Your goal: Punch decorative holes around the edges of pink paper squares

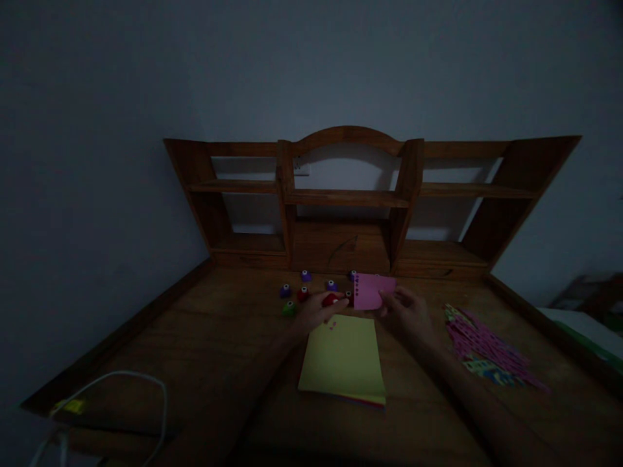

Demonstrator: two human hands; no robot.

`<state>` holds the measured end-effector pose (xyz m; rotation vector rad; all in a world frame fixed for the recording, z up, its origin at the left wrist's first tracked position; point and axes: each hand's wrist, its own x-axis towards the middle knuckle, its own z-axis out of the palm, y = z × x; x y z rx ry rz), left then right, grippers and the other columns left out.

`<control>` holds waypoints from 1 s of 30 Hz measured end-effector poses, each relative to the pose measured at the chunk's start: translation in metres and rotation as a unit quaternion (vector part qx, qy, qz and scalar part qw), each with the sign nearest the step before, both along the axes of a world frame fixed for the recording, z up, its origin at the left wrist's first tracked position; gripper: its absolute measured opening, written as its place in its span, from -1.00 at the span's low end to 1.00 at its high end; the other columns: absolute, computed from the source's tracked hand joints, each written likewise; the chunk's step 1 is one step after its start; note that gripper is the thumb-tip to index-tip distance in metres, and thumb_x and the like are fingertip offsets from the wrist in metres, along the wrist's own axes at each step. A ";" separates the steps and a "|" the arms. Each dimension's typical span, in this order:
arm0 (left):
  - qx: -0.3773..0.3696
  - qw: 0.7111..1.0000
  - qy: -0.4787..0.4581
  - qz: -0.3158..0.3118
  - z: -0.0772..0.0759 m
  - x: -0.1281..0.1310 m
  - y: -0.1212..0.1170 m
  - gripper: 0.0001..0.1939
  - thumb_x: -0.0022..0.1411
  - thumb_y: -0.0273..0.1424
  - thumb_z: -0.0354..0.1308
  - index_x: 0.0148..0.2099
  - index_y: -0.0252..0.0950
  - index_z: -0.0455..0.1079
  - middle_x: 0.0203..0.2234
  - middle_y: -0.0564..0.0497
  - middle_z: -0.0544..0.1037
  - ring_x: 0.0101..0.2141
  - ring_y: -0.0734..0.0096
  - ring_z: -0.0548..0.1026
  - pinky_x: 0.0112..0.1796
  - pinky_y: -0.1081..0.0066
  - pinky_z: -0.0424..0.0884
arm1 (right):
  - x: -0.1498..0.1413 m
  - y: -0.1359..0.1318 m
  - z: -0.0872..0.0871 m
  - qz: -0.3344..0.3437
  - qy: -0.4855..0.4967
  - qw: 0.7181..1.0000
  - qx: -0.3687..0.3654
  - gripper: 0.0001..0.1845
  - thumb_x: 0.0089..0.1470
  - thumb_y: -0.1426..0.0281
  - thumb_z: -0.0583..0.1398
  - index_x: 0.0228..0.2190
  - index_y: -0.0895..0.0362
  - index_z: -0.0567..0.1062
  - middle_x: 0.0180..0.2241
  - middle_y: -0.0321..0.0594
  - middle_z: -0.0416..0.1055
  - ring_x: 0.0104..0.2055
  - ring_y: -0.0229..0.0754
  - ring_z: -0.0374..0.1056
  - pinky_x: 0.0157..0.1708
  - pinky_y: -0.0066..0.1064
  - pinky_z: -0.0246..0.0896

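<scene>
The scene is dim. My right hand (406,312) pinches a small pink sheet of paper (370,290) by its right edge and holds it just above the desk. A row of small punched holes runs down the sheet's left edge. My left hand (318,310) is closed on a red paper punch (331,299) at that left edge. A stack of coloured paper with a yellow top sheet (344,355) lies in front of both hands, with a few tiny pink cut-outs (333,324) on its far end.
Several small punches, purple (305,275), red (302,293) and green (289,309), stand on the wooden desk (204,337) behind my hands. A heap of punched pink paper strips (479,347) lies at right. A wooden shelf unit (348,198) backs the desk. A white cable (121,383) loops at front left.
</scene>
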<state>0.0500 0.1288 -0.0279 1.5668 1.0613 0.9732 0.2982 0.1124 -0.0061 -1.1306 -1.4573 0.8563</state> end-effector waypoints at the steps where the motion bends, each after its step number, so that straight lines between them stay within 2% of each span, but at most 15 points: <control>1: -0.004 1.000 -0.003 0.003 -0.002 0.000 0.001 -0.48 0.13 -0.01 0.13 -0.06 -0.33 0.41 -0.63 0.14 0.28 -0.61 0.55 0.24 -0.56 0.51 0.15 | 0.000 0.000 0.000 0.002 0.005 1.000 -0.001 -0.70 0.04 0.14 0.21 -0.45 0.14 0.44 -0.61 -0.26 0.41 -0.54 -0.21 0.32 -0.51 -0.43 0.16; 4: -0.008 0.999 -0.027 0.017 -0.005 0.001 0.004 -0.51 0.19 -0.01 0.05 -0.04 -0.29 0.36 -0.64 0.17 0.23 -0.65 0.58 0.18 -0.59 0.52 0.10 | 0.001 0.000 0.000 0.012 0.013 1.000 0.000 -0.70 0.05 0.14 0.21 -0.48 0.13 0.42 -0.60 -0.26 0.41 -0.54 -0.22 0.32 -0.52 -0.43 0.15; 8: 0.011 0.998 -0.047 0.030 0.003 0.002 0.000 -0.62 0.15 -0.09 0.16 -0.12 -0.27 0.34 -0.50 0.10 0.39 -0.54 0.55 0.31 -0.52 0.53 0.20 | 0.001 -0.001 0.000 0.019 0.018 1.000 -0.007 -0.71 0.05 0.14 0.20 -0.45 0.12 0.43 -0.61 -0.27 0.40 -0.56 -0.22 0.31 -0.54 -0.43 0.14; 12: 0.004 0.998 -0.054 -0.018 0.016 0.000 -0.007 -0.62 0.06 -0.23 0.27 -0.11 -0.31 0.38 -0.26 -0.06 0.51 -0.31 0.37 0.46 -0.37 0.47 0.32 | 0.000 -0.002 0.003 0.024 0.015 1.000 -0.012 -0.70 0.08 0.12 0.18 -0.44 0.12 0.42 -0.62 -0.27 0.39 -0.56 -0.22 0.31 -0.53 -0.43 0.15; 14: -0.012 0.999 -0.046 -0.025 0.018 0.000 -0.008 -0.58 0.03 -0.27 0.29 -0.07 -0.32 0.39 -0.21 -0.10 0.53 -0.24 0.28 0.48 -0.31 0.42 0.36 | 0.000 -0.003 0.004 0.021 0.004 1.000 -0.005 -0.70 0.08 0.12 0.17 -0.43 0.12 0.43 -0.62 -0.28 0.39 -0.55 -0.22 0.31 -0.53 -0.43 0.15; 17: -0.021 0.998 -0.051 -0.027 0.014 -0.002 -0.004 -0.55 0.01 -0.28 0.31 -0.05 -0.34 0.40 -0.19 -0.12 0.54 -0.18 0.22 0.49 -0.23 0.36 0.38 | -0.002 -0.006 0.006 0.012 -0.023 1.000 0.015 -0.69 0.08 0.13 0.18 -0.43 0.13 0.45 -0.61 -0.28 0.38 -0.54 -0.21 0.30 -0.52 -0.44 0.15; 22: -0.024 0.997 -0.077 -0.018 0.002 -0.003 0.005 -0.53 -0.04 -0.30 0.36 -0.06 -0.35 0.41 -0.15 -0.15 0.54 -0.19 0.23 0.51 -0.20 0.32 0.39 | -0.005 -0.010 0.005 0.007 -0.050 0.998 0.024 -0.67 0.08 0.11 0.16 -0.44 0.13 0.46 -0.60 -0.27 0.39 -0.55 -0.21 0.31 -0.53 -0.43 0.15; 30: -0.052 0.992 -0.099 -0.053 0.010 0.001 -0.003 -0.54 -0.01 -0.32 0.35 -0.03 -0.31 0.43 -0.09 -0.15 0.53 -0.14 0.20 0.51 -0.12 0.25 0.38 | -0.009 -0.011 0.004 -0.003 -0.070 0.997 0.036 -0.65 0.10 0.10 0.15 -0.37 0.13 0.50 -0.61 -0.29 0.39 -0.55 -0.21 0.32 -0.52 -0.44 0.15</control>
